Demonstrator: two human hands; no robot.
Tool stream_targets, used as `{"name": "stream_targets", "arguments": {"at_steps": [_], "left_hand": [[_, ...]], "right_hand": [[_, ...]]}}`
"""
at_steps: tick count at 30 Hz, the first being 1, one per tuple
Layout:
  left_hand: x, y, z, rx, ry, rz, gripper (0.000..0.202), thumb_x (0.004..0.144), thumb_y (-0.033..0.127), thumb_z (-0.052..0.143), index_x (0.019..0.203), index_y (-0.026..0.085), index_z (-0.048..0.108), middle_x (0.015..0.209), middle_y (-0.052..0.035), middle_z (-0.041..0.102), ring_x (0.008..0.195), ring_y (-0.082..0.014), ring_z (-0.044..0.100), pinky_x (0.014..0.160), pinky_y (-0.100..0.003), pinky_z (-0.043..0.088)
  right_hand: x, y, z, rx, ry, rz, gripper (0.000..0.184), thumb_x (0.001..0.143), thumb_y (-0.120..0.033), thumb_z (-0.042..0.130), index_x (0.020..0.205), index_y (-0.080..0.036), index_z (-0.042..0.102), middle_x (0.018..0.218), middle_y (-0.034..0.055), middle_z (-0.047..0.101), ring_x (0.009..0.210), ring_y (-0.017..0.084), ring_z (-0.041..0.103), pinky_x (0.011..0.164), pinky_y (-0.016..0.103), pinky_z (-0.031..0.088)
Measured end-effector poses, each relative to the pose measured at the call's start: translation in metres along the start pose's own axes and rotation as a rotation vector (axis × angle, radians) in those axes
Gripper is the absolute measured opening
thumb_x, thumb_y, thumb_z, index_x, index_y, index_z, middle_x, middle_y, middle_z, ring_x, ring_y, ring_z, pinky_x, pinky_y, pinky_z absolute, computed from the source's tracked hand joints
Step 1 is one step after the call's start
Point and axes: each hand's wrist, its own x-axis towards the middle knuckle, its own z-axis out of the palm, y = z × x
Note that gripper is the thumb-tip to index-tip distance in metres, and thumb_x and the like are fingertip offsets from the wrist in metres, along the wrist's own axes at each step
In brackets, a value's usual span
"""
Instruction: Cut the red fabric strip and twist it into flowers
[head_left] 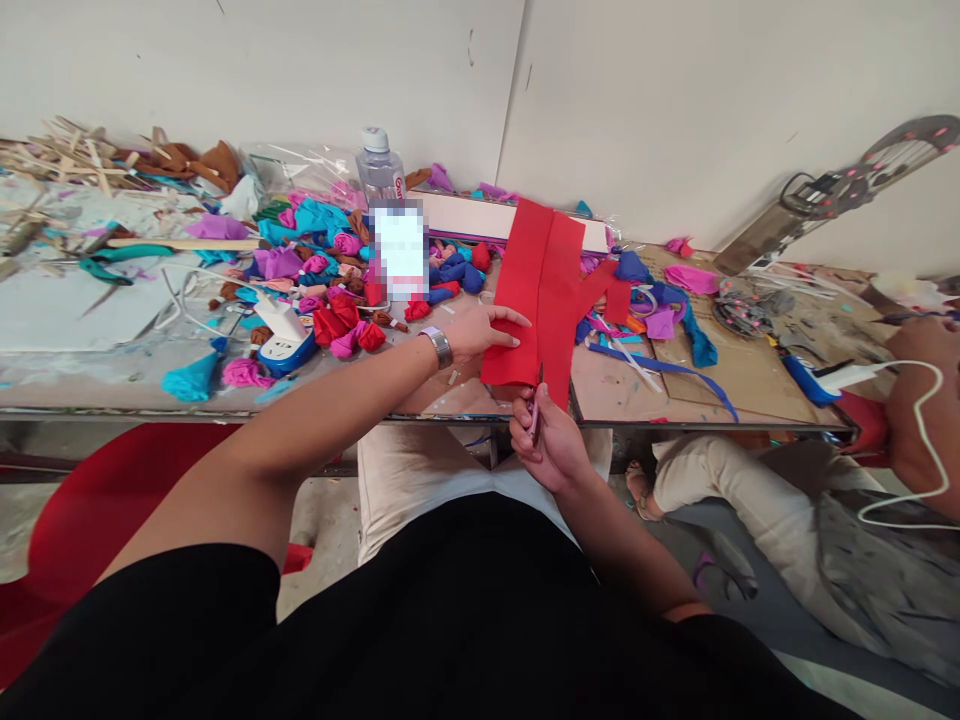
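A long red fabric sheet (541, 290) lies over the table edge, partly split down its middle. My left hand (480, 332) rests on the sheet's left side with fingers stretched out, pressing it down; a watch is on that wrist. My right hand (546, 440) is closed round the pink handles of scissors (534, 412), whose blades meet the sheet's near edge at the slit.
The table (150, 390) is littered with coloured fabric scraps (315, 270), a white power strip (283, 335), green pliers (116, 262), a water bottle (380, 172) and wooden sticks (67, 155). A seated person (847, 520) is at the right. A red chair (82, 520) stands below left.
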Motion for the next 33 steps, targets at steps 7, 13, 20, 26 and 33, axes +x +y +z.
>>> {"name": "stream_targets", "arguments": {"at_steps": [7, 13, 20, 26, 33], "left_hand": [[0.002, -0.004, -0.001, -0.032, -0.001, 0.021, 0.048, 0.066, 0.029, 0.091, 0.114, 0.024, 0.085, 0.123, -0.007, 0.079, 0.108, -0.0234, 0.073, 0.087, -0.029, 0.059], [0.001, 0.001, 0.004, -0.113, 0.047, -0.028, 0.036, 0.073, 0.025, 0.081, 0.108, 0.02, 0.083, 0.114, -0.0074, 0.078, 0.099, -0.021, 0.071, 0.081, -0.028, 0.055], [0.002, 0.012, 0.003, -0.354, 0.106, -0.092, 0.035, 0.08, 0.028, 0.058, 0.102, 0.013, 0.081, 0.096, -0.0084, 0.076, 0.073, -0.0146, 0.063, 0.062, -0.025, 0.043], [-0.003, 0.019, 0.003, -0.501, 0.053, -0.072, 0.044, 0.082, 0.035, 0.06, 0.112, 0.009, 0.08, 0.101, -0.0122, 0.079, 0.08, -0.0171, 0.071, 0.068, -0.026, 0.054], [-0.008, 0.025, -0.001, -0.615, -0.166, -0.056, 0.054, 0.087, 0.034, 0.056, 0.133, 0.01, 0.073, 0.113, -0.0149, 0.082, 0.087, -0.0187, 0.076, 0.082, -0.03, 0.059]], "right_hand": [[0.0, 0.001, -0.001, -0.015, -0.024, -0.008, 0.03, 0.113, -0.049, 0.046, 0.099, -0.022, 0.045, 0.064, -0.0085, 0.047, 0.037, 0.006, 0.041, 0.031, 0.015, 0.022], [0.0, 0.001, -0.006, -0.036, -0.068, -0.018, 0.035, 0.105, -0.053, 0.062, 0.101, -0.023, 0.045, 0.065, -0.0096, 0.048, 0.039, 0.006, 0.043, 0.032, 0.016, 0.018], [-0.022, 0.007, -0.02, -0.175, -0.253, -0.02, 0.044, 0.096, -0.052, 0.071, 0.093, -0.023, 0.038, 0.065, -0.0107, 0.047, 0.039, 0.006, 0.044, 0.043, 0.02, 0.032], [-0.053, 0.009, -0.033, -0.766, -0.334, -0.485, 0.036, 0.097, -0.043, 0.072, 0.091, -0.022, 0.044, 0.074, -0.0061, 0.046, 0.056, 0.005, 0.038, 0.056, 0.022, 0.031], [-0.006, -0.026, -0.053, -1.805, 0.124, -1.416, 0.054, 0.09, -0.041, 0.085, 0.137, -0.022, 0.064, 0.087, -0.0002, 0.074, 0.071, 0.011, 0.062, 0.09, 0.035, 0.044]]}}
